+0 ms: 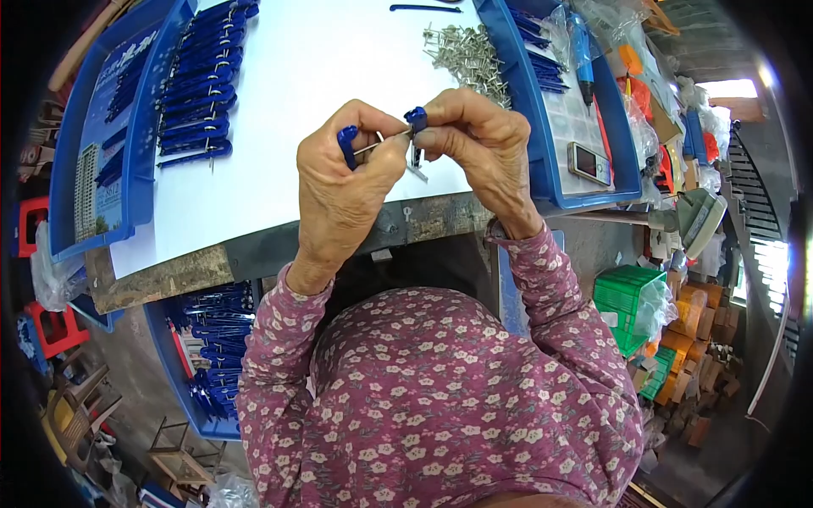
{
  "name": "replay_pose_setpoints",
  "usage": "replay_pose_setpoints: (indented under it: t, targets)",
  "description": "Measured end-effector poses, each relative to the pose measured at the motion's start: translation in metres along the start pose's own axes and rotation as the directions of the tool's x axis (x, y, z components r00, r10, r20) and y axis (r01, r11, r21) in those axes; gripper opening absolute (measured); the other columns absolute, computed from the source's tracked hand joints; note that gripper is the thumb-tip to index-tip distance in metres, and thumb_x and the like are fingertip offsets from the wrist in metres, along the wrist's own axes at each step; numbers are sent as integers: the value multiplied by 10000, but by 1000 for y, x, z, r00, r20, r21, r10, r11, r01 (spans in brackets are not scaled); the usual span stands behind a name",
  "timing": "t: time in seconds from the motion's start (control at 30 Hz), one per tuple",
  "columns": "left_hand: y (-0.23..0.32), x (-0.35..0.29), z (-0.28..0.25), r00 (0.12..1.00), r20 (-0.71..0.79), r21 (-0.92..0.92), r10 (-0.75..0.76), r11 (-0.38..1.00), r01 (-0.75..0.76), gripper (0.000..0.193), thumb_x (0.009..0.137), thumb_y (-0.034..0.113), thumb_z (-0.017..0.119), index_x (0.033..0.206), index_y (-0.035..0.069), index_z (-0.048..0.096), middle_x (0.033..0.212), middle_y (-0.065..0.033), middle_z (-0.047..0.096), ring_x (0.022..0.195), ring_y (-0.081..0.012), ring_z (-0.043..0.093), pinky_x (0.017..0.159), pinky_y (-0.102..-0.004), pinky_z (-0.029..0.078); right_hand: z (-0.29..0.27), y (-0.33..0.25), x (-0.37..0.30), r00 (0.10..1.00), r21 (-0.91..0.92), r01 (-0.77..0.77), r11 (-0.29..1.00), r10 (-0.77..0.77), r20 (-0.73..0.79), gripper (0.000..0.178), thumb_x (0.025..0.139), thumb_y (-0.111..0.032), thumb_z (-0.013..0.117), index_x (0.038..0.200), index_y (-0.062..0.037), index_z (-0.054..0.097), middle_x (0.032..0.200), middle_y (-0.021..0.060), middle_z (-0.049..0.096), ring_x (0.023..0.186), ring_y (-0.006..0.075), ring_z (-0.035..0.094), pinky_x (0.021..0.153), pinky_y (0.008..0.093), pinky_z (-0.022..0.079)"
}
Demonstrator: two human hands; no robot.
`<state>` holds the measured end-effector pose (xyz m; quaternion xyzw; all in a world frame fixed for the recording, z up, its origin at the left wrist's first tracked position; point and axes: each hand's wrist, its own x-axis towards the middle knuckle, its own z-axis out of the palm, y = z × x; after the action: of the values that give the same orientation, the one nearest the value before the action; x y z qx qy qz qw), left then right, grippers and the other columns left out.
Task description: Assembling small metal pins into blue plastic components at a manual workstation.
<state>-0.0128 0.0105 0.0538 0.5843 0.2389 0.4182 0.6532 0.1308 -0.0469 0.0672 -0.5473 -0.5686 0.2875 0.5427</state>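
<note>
My left hand (343, 186) is closed on a blue plastic piece (347, 146) with a thin metal rod reaching toward the right hand. My right hand (489, 142) pinches another blue piece (415, 117) with a silver metal part hanging below it. The two hands meet over the front edge of the white-covered table (279, 102); fingers hide how the pieces join. Beyond the right hand lies a heap of small silver metal parts (466, 57). To the left runs a long row of blue pieces with metal parts (199, 93). A single blue strip (425, 8) lies at the far side.
Blue trays stand left (140, 190) and right (542, 135); the right one holds blue strips, a mobile phone (589, 163) and a blue cylindrical tool (583, 55). A lower tray (222, 427) holds more blue pieces. Red stools (55, 332) and a green crate (625, 303) flank the table.
</note>
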Motion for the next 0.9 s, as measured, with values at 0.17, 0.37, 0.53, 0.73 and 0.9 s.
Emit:
replay_pose_setpoints:
  t: [0.17, 0.37, 0.53, 0.73, 0.9]
  targets:
    - [-1, 4, 3, 994, -16, 158, 105, 982, -101, 48, 775, 35, 571, 790, 8, 534, 582, 56, 461, 489, 23, 352, 412, -145, 262, -1, -3, 5, 999, 76, -54, 996, 53, 8, 80, 752, -17, 638, 792, 22, 581, 691, 34, 561, 586, 71, 536, 507, 183, 447]
    - [-11, 14, 3, 984, 5, 265, 178, 949, -173, 63, 790, 51, 562, 795, 3, 522, 572, 51, 444, 477, 17, 348, 403, -153, 275, 5, -3, 6, 985, 98, -144, 985, 153, -84, 78, 788, -44, 613, 801, 27, 586, 652, 19, 563, 513, 51, 500, 473, 174, 420]
    - [-12, 16, 4, 998, 2, 195, 67, 979, -67, 107, 818, 88, 550, 843, -15, 539, 576, 44, 450, 482, 5, 356, 404, -163, 273, 11, 7, 3, 985, 23, -76, 997, 79, -154, 117, 822, -33, 567, 910, 32, 609, 653, 8, 550, 506, 32, 457, 439, 161, 372]
    - [-14, 22, -1, 998, 33, 71, -61, 996, 59, 144, 817, 106, 570, 873, -25, 588, 597, 30, 484, 504, 1, 377, 418, -154, 268, 14, 15, 2, 985, -151, 40, 988, -65, -160, 137, 845, -18, 525, 946, 26, 606, 636, 3, 532, 499, 35, 445, 424, 175, 354]
    - [-17, 23, -2, 978, 28, -118, -206, 971, 208, 134, 803, 122, 577, 872, 11, 605, 585, 68, 433, 469, 1, 314, 403, -149, 211, 10, 20, 2, 975, -309, 147, 940, -190, -113, 145, 843, -25, 529, 961, 17, 602, 629, 7, 531, 487, 43, 448, 416, 178, 351]
